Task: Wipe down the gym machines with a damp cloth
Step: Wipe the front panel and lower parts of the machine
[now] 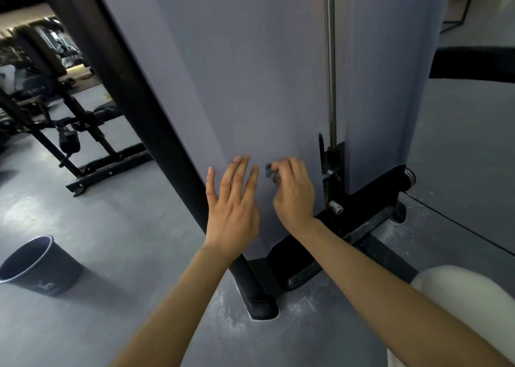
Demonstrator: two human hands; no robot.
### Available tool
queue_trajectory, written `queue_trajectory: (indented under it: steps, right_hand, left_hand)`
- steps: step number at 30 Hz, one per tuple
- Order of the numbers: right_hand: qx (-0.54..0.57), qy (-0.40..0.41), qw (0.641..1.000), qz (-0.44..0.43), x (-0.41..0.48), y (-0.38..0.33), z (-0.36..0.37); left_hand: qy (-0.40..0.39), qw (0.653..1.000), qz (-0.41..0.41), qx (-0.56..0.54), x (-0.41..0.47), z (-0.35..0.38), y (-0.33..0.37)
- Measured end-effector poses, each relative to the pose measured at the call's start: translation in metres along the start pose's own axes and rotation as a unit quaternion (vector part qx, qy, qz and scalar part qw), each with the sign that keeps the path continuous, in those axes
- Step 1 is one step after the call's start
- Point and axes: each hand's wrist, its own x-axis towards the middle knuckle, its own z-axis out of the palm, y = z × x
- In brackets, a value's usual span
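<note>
Fingers (pixel 282 166) of my right hand (pixel 294 194) are curled tight around a small dark-blue cloth (pixel 269 173), bunched so that only a crumpled corner shows past the knuckles. The cloth is held against the smooth grey-lilac side panel (pixel 250 74) of the weight machine, low down near its bottom edge. I judge the wad is kept small so the pressure lands on one patch at a time.

Just beside it, my left hand (pixel 235 203) is spread, fingers straight and apart, holding nothing. Whether the palm touches the panel or hovers just off it I cannot tell, but it reads as a brace while I lean in.

To the right of the cloth a slim steel guide rod (pixel 330 60) drops into a black bracket, with a round metal knob (pixel 335 207) below. Those fiddly parts will, I judge, need the cloth's corner. Left of my hands a thick black frame post (pixel 133 101) slants down to a black floor foot (pixel 262 302). Well apart on the grey floor (pixel 125 241) stands a dark round bucket (pixel 36 266), probably my rinse water.
</note>
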Motion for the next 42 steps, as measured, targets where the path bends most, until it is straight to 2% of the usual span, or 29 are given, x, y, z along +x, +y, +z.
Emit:
queue_trajectory:
  steps: [4, 10, 15, 27, 30, 35, 42]
  right_hand:
    - [0.010, 0.030, 0.999, -0.007, 0.004, -0.002, 0.003]
    - [-0.029, -0.014, 0.999, 0.020, -0.038, 0.025, 0.023]
    - [0.032, 0.058, 0.997, 0.030, 0.015, -0.013, 0.005]
    - [0.030, 0.151, 0.981, -0.115, 0.182, -0.084, -0.063]
    - [0.028, 0.165, 0.977, -0.130, 0.172, -0.079, -0.058]
    - [0.025, 0.130, 0.977, -0.168, 0.132, -0.047, -0.047]
    - [0.048, 0.189, 0.959, -0.203, 0.213, -0.090, -0.071]
  left_hand:
    - [0.018, 1.000, 0.002, -0.003, 0.015, -0.007, -0.005]
    - [0.042, 0.999, 0.016, 0.007, 0.048, -0.027, -0.024]
    - [0.073, 0.997, 0.022, 0.014, 0.075, -0.046, -0.038]
    - [0.138, 0.989, 0.023, 0.038, 0.144, -0.096, -0.068]
    - [0.147, 0.987, 0.032, 0.054, 0.162, -0.110, -0.079]
    - [0.160, 0.983, 0.051, 0.069, 0.190, -0.132, -0.097]
    - [0.197, 0.976, 0.054, 0.073, 0.224, -0.159, -0.115]
